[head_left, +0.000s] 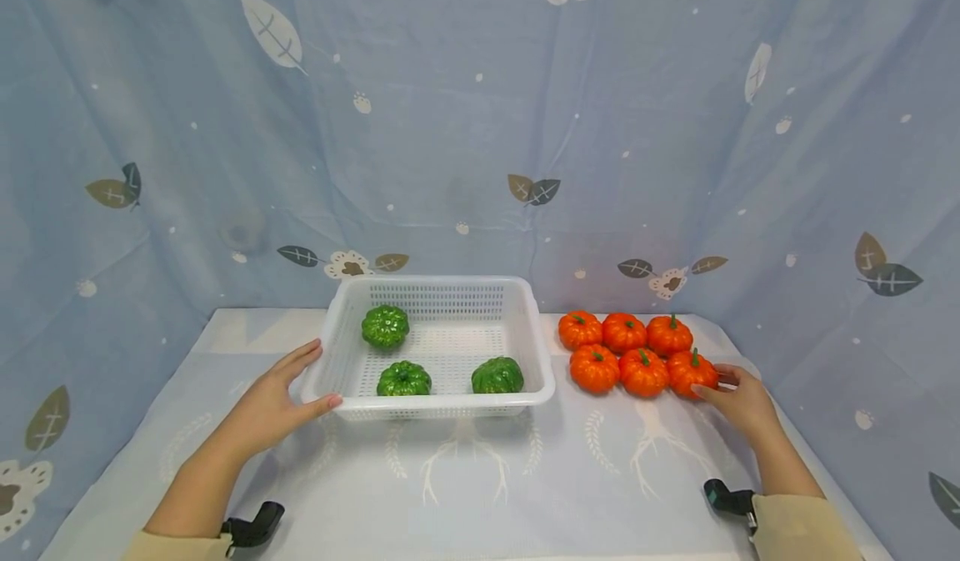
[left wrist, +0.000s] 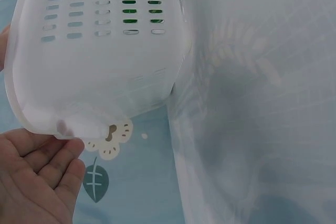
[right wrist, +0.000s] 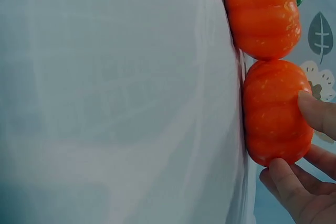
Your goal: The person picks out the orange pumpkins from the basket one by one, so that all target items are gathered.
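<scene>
At the right end of the front row, my right hand (head_left: pixel 746 403) holds a small orange pumpkin (head_left: pixel 691 372) with a green stem. In the right wrist view, the thumb and fingertips press on different sides of that pumpkin (right wrist: pixel 278 111), which touches its neighbour. My left hand (head_left: pixel 270 411) spans the near left corner of a white plastic basket (head_left: pixel 542 361), thumb at the front rim and fingers along the left rim. The left wrist view shows relaxed fingers (left wrist: pixel 60 163) right at the basket's rim. Inside the basket lie green pumpkins (head_left: pixel 385 327), two leftward and one near the front right.
Several other orange pumpkins (head_left: pixel 595 368) stand close together in two rows right of the basket. A pale patterned cloth (head_left: pixel 480 494) covers the table. Blue printed curtain (head_left: pixel 450 144) closes off the back and both sides. Black devices (head_left: pixel 258 523) are strapped at both wrists.
</scene>
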Demonstrator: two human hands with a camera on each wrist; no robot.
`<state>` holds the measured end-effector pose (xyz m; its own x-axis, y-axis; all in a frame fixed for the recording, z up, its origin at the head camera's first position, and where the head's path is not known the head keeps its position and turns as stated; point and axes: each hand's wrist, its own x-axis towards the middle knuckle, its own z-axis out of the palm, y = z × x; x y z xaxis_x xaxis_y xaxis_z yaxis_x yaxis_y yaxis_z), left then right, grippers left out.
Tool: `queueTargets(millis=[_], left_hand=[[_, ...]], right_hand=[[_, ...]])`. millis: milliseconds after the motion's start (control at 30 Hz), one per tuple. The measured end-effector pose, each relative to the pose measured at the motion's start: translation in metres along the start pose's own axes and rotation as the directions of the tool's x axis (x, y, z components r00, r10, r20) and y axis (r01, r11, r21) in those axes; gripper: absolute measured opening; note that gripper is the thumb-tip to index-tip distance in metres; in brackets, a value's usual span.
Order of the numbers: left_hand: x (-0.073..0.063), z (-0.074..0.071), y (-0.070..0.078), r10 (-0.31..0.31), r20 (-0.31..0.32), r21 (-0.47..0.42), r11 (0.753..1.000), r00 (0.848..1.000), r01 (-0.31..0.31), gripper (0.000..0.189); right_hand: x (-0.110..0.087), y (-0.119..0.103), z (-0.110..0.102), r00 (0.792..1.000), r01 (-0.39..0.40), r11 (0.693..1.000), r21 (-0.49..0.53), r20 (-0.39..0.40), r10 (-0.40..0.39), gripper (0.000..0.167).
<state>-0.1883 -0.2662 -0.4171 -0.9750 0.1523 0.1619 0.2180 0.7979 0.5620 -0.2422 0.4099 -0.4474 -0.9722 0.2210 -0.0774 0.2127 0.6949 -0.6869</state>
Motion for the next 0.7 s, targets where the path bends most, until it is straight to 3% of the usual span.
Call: queueTargets(millis=[333,700], left_hand=[[0.003,0.003,0.002,0.001,0.006,-0.009,1.0,1.0,-0.001,0.097],[-0.004,0.008,-0.004,0.031,-0.062,-0.002,1.0,0.998,-0.031,0.084]], right_hand=[[0.001,0.003,-0.003,1.0,-0.023,1.0,0.021,0.007,0.023,0.077],[-0.006,-0.001,-0.011,1.0,0.023,0.999,-0.025,0.0,-0.023,0.075]])
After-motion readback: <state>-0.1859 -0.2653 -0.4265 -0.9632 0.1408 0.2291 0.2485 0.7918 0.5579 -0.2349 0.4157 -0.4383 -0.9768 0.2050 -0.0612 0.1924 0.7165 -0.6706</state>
